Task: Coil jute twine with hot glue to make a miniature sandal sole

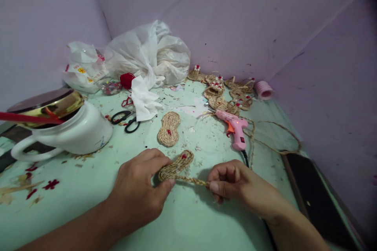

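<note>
Between the thumb and fingers of my left hand is a small coiled straw sole, tilted up off the table, with a red mark near its far end. A braided straw cord runs from the sole to my right hand, which pinches it between thumb and fingers. Just beyond lies a finished-looking flat straw sole with a red spot on it. To the right a pink glue gun with an orange trigger rests on the table, its black cable trailing toward me.
Black-handled scissors lie partly under a white tissue. A white mug-like pot stands at left. Against the wall are a plastic bag, several beaded straw slippers and a pink roll. Loose cord loops at right.
</note>
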The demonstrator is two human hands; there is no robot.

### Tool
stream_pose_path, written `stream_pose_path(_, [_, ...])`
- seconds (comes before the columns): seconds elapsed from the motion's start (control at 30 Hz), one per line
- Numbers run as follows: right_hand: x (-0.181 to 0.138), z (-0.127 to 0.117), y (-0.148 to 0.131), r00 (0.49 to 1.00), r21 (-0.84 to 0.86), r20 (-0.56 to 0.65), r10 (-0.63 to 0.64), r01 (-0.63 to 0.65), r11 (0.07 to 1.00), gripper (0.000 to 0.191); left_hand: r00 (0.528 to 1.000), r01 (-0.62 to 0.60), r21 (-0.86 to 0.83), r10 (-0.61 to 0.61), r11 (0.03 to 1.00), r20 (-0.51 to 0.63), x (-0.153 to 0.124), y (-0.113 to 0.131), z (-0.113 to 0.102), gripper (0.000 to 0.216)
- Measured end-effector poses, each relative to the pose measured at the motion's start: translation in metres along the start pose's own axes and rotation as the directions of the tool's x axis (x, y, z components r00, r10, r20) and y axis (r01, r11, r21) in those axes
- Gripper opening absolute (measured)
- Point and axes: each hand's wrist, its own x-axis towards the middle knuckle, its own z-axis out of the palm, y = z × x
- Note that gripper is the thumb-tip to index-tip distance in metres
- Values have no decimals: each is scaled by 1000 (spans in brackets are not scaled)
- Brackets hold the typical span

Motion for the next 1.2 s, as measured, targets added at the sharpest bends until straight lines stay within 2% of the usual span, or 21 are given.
stream_pose_path(0.1, [3, 4, 0, 987, -92, -138, -80, 68, 993, 29, 999, -12, 33, 11, 999, 32, 1, 1, 0, 15])
stream_pose_path(0.2, [7, 7, 3, 964, -223, -202, -175, 128, 966, 20, 999, -24, 41, 22, 999, 47, 1, 2, 1, 15])
stream_pose_path(0.43, [10, 9, 15, 930, -399, -193, -312, 216, 891, 17, 998, -1, 46, -2, 999, 65, 0, 2, 3, 16])
stream_pose_path(0.6, [6, 12, 19, 920, -535, -217, -326, 167, 828, 8, 998, -5, 31, 3, 999, 56, 0, 1, 5, 15])
stream_pose_path(0.77, [4, 16, 18, 902, -694, -174, -394, 171, 699, 13, 999, -25, 12, 24, 1000, 31, 0, 1, 7, 15])
stream_pose_path(0.97, [6, 15, 18, 822, -726, -111, -559, 317, 610, 14, 999, -30, 22, 29, 999, 44, 0, -1, 7, 15])
stream_pose_path(1.2, [16, 19, 26, 738, -712, -210, -642, 334, 617, 17, 998, -25, 9, 24, 1000, 50, 0, 0, 6, 14])
